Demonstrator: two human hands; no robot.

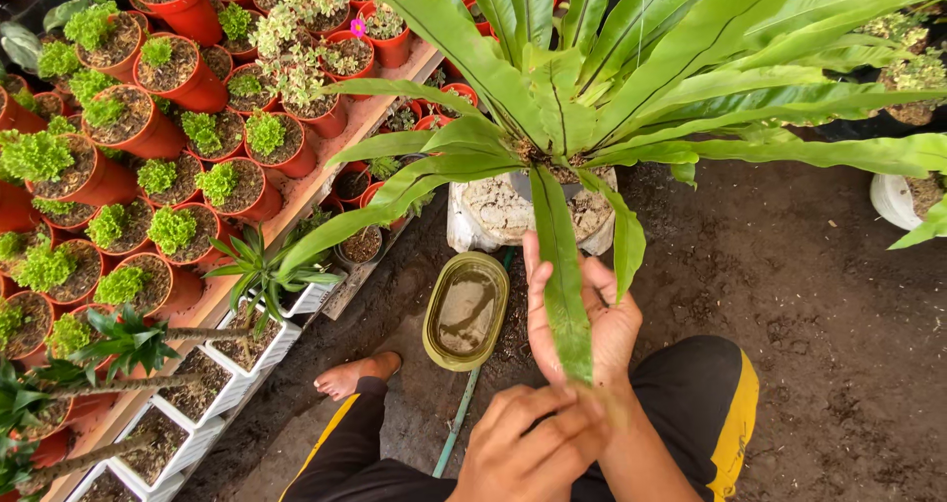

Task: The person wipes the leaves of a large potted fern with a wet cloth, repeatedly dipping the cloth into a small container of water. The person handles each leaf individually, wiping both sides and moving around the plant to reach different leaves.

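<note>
Wiping step: right hand (582, 320) lies open under the frond (564, 275), left hand (528, 443) pinches its tip; next, slide toward the pot (513, 211).

Rows of red plastic pots (187, 78) holding small green leafy plants stand on a wooden shelf (296, 201) at left. White square planters (192, 443) with dark soil line the ground below it. An oval olive-green container (466, 311) of murky water lies on the dark bare soil (819, 305), over a green hose (456, 421).
</note>
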